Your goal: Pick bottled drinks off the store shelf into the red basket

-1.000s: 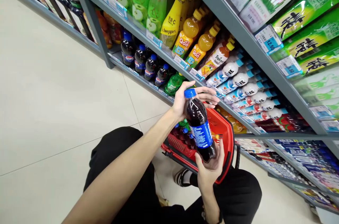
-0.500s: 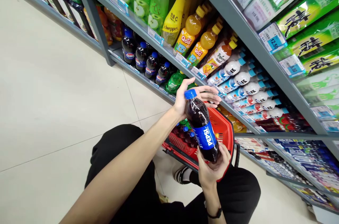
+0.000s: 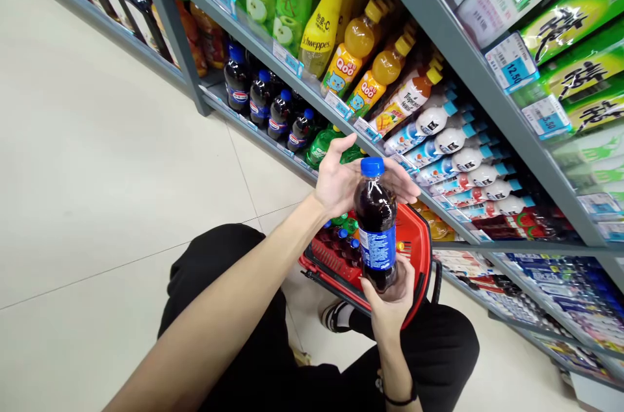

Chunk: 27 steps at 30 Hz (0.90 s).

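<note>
A dark cola bottle [image 3: 376, 209] with a blue cap and blue label stands nearly upright in front of me, its small-print side facing me. My right hand [image 3: 391, 308] is closed around its base from below, thumb on the near left side. Behind the bottle's upper part is my left hand [image 3: 338, 183], open, thumb raised and fingers stretched to the right; whether its palm touches the bottle I cannot tell. Below them sits a red shopping basket [image 3: 423, 236] between my knees, partly hidden by my hands. Several small dark bottles [image 3: 342, 242] with blue caps lie in it.
Bottom shelf holds blue-capped cola bottles [image 3: 279, 116] and green bottles [image 3: 319, 147]. Above are yellow Schweppes bottles [image 3: 322, 25], orange Qoo bottles [image 3: 358, 41] and white bottles [image 3: 431, 121]. The grey shelf edge [image 3: 273, 51] runs diagonally close beyond my left hand. Pale floor tiles [image 3: 97, 158] lie left.
The cola bottle has turned about its axis, so the PEPSI lettering gives way to small print, and it stands straighter. My left hand has shifted slightly right; my right hand still holds the base.
</note>
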Tool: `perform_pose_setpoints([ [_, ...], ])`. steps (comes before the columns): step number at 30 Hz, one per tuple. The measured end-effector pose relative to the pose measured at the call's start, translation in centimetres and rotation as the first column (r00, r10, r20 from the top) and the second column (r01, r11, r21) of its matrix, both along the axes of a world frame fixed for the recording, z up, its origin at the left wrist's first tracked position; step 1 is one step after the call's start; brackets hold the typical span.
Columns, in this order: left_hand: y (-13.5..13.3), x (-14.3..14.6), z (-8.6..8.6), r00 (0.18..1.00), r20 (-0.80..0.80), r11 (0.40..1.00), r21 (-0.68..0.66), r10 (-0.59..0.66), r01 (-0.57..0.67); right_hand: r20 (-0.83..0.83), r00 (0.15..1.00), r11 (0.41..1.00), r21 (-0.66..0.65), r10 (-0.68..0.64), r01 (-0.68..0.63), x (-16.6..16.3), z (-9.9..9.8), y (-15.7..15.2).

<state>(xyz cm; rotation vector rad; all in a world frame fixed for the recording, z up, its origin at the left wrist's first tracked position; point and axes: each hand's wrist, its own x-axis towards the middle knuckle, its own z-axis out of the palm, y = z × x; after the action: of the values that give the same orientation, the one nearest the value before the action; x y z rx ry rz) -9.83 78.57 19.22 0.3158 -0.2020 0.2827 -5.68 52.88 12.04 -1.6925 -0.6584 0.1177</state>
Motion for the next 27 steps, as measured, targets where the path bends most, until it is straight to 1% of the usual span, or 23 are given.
perform_pose_setpoints([
  [2,-0.1,0.0,-0.1,1.0,-0.016,1.0,-0.007,0.0,0.0,-0.058,0.998,1.0,0.012,0.02,-0.019,0.1,-0.3,-0.5],
  [5,-0.3,0.2,-0.4,1.0,-0.026,1.0,-0.017,0.009,-0.009,-0.247,0.966,0.996,0.06,0.079,-0.066,0.0,-1.0,-0.9],
  [8,-0.6,0.4,-0.5,1.0,-0.004,1.0,0.008,-0.006,0.006,-0.447,0.883,0.986,0.142,0.144,-0.088,-0.3,-1.8,-1.0],
  [12,-0.9,0.4,-0.2,0.998,0.027,0.998,0.047,-0.052,0.051,-0.601,0.754,0.963,0.199,0.265,-0.18,-1.0,-2.5,-1.2],
  [14,-1.0,0.4,-0.2,0.997,0.033,0.996,0.063,-0.073,0.071,-0.662,0.688,0.955,0.205,0.298,-0.216,-1.4,-2.4,-1.1],
  [18,-1.3,0.5,-0.3,0.996,0.037,0.993,0.086,-0.086,0.082,-0.769,0.575,0.954,0.152,0.279,-0.259,-2.2,-1.4,-0.4],
  [20,-1.4,0.6,-0.4,0.995,0.054,0.989,0.13,-0.083,0.075,-0.811,0.519,0.946,0.124,0.272,-0.301,-2.5,-0.9,0.1],
  [22,-1.6,0.8,-0.4,0.993,0.087,0.979,0.194,-0.078,0.06,-0.837,0.472,0.937,0.125,0.277,-0.327,-2.8,-0.6,0.4],
  [24,-1.6,0.9,-0.4,0.99,0.116,0.966,0.255,-0.084,0.052,-0.855,0.434,0.928,0.134,0.285,-0.347,-3.0,-0.6,0.4],
  [27,-1.7,1.0,-0.3,0.982,0.139,0.943,0.323,-0.127,0.076,-0.888,0.36,0.911,0.137,0.287,-0.389,-3.4,-1.0,0.0],
])
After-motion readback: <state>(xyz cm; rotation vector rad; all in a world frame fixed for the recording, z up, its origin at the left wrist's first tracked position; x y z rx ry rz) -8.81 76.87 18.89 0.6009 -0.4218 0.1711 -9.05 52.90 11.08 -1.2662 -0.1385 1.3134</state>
